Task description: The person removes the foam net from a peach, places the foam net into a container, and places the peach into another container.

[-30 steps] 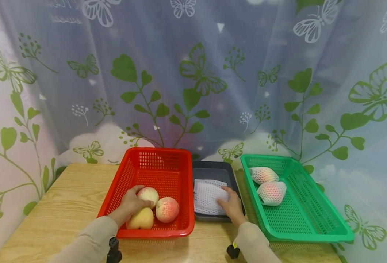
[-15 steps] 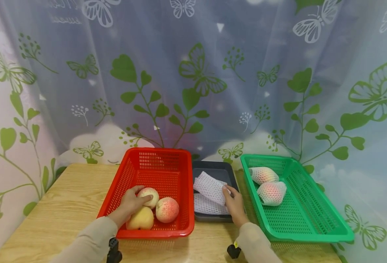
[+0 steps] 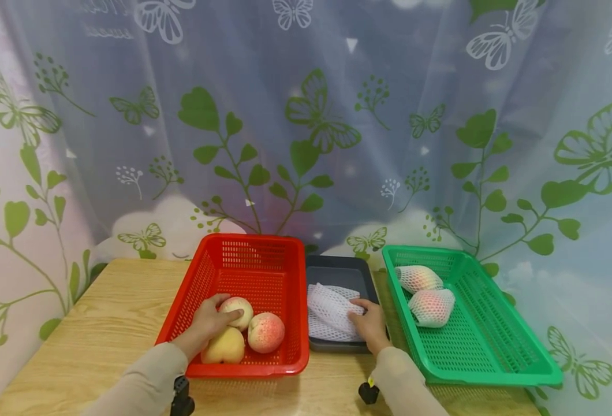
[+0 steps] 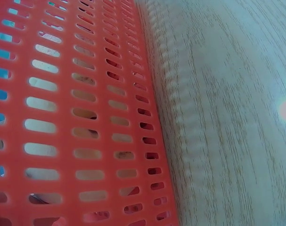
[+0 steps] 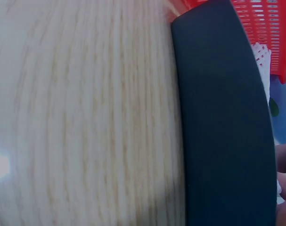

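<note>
In the head view my left hand (image 3: 208,321) curls over the pale peach (image 3: 240,312) inside the red basket (image 3: 298,323). A yellow fruit (image 3: 224,346) and a pink peach (image 3: 266,333) lie beside it. My right hand (image 3: 370,325) pinches the end of a white foam net sleeve (image 3: 332,306) above the dark tray (image 3: 370,287); another net sleeve (image 3: 320,330) lies underneath. The left wrist view shows the basket's slotted wall (image 4: 91,117), with no clear view of the hand. At the right wrist view's edge, fingers (image 5: 285,160) show behind the tray's dark side (image 5: 225,117).
The green basket (image 3: 493,378) stands to the right, holding two net-wrapped fruits (image 3: 420,278) (image 3: 433,307) at its left side. All containers rest on a wooden table (image 3: 114,306), with a patterned curtain (image 3: 264,115) behind.
My right hand has taken hold of the upper net sleeve, lifted its edge and shifted it; the sleeve now lies lower and bunched. The left thumb has moved across the pale peach.
</note>
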`<state>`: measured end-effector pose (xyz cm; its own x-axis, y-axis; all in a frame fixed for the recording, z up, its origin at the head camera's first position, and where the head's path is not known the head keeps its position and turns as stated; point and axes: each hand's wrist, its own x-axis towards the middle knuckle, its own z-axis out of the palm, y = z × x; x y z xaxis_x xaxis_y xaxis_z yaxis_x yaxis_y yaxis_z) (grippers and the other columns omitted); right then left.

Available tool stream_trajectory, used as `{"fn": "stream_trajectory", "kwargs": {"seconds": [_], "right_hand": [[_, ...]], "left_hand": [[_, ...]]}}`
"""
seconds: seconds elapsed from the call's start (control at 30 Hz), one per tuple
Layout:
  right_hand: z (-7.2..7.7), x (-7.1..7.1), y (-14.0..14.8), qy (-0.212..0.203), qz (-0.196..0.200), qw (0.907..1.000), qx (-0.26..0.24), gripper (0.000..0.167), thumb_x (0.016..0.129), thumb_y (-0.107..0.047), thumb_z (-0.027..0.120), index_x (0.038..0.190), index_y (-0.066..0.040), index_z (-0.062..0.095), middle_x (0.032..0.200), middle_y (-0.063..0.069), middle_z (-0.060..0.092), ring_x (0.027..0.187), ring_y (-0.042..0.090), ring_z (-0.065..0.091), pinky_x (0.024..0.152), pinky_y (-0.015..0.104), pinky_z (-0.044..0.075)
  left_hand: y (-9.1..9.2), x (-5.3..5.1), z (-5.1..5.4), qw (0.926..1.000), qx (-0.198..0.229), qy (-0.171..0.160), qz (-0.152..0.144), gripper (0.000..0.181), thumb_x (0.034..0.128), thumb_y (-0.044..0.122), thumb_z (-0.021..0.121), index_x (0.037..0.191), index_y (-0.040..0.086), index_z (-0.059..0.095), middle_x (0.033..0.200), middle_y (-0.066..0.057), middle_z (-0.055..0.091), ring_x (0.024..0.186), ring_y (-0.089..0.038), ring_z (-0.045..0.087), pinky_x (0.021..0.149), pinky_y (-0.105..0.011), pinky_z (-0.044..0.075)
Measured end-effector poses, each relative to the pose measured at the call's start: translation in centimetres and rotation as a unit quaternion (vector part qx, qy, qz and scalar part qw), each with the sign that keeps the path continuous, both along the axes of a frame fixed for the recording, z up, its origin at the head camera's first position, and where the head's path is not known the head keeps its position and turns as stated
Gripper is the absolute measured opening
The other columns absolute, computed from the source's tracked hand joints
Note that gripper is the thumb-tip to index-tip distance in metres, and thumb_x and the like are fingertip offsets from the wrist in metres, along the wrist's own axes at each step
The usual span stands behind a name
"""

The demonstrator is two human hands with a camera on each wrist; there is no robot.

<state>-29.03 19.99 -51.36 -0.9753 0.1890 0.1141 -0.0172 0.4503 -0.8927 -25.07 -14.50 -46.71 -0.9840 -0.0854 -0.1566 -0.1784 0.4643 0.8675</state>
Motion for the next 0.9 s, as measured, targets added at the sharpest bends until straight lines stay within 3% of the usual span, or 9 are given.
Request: {"fn": "stream_trajectory", "kwargs": {"seconds": [0.4, 0.53, 0.67, 0.77, 0.9], "right_hand": [[0.6, 0.2, -0.3, -0.006, -0.006, 0.9982, 0.059, 0.036, 0.080, 0.001, 0.069, 0.116, 0.005, 0.064, 0.125, 0.026, 0.058, 0.122, 0.043, 0.048, 0.102, 0.053, 0.039], [1.0, 0.4, -0.3, 0.015, -0.005, 0.9978, 0.064, 0.041, 0.080, 0.000, 0.071, 0.121, 0.005, 0.062, 0.127, 0.027, 0.056, 0.123, 0.044, 0.047, 0.105, 0.052, 0.037], [1.6, 0.8, -0.4, 0.065, -0.002, 0.9944, 0.083, 0.041, 0.082, -0.006, 0.071, 0.121, 0.002, 0.063, 0.123, 0.027, 0.057, 0.119, 0.045, 0.049, 0.102, 0.051, 0.040], [2.4, 1.0, -0.4, 0.083, 0.006, 0.9933, 0.079, 0.040, 0.083, -0.010, 0.071, 0.121, 0.000, 0.063, 0.124, 0.027, 0.056, 0.119, 0.046, 0.048, 0.100, 0.053, 0.040], [4.0, 0.9, -0.3, 0.072, 0.021, 0.9961, 0.046, 0.041, 0.085, -0.006, 0.069, 0.124, 0.000, 0.061, 0.131, 0.027, 0.053, 0.125, 0.045, 0.044, 0.103, 0.057, 0.037]], "left_hand": [[0.1, 0.1, 0.2, 1.0000, 0.000, 0.008, 0.002, 0.060, 0.0892, 0.020, 0.068, 0.138, -0.006, 0.042, 0.138, -0.029, 0.044, 0.122, -0.043, 0.046, 0.099, -0.053, 0.042], [0.1, 0.2, 0.3, 0.9998, 0.007, 0.017, 0.001, 0.059, 0.0897, 0.018, 0.067, 0.138, -0.005, 0.042, 0.139, -0.029, 0.042, 0.124, -0.043, 0.044, 0.100, -0.053, 0.041], [0.0, 0.2, 0.4, 0.9997, 0.009, 0.024, 0.002, 0.058, 0.0906, 0.018, 0.066, 0.139, -0.005, 0.042, 0.141, -0.029, 0.041, 0.126, -0.043, 0.042, 0.101, -0.053, 0.041], [0.0, 0.2, 0.5, 0.9994, 0.008, 0.033, 0.003, 0.058, 0.0915, 0.018, 0.065, 0.139, -0.004, 0.042, 0.142, -0.028, 0.040, 0.128, -0.043, 0.040, 0.101, -0.053, 0.040], [0.0, 0.2, 0.9, 0.9988, 0.006, 0.049, 0.006, 0.057, 0.0920, 0.017, 0.064, 0.141, -0.002, 0.041, 0.144, -0.027, 0.039, 0.132, -0.043, 0.035, 0.104, -0.053, 0.038]]}}
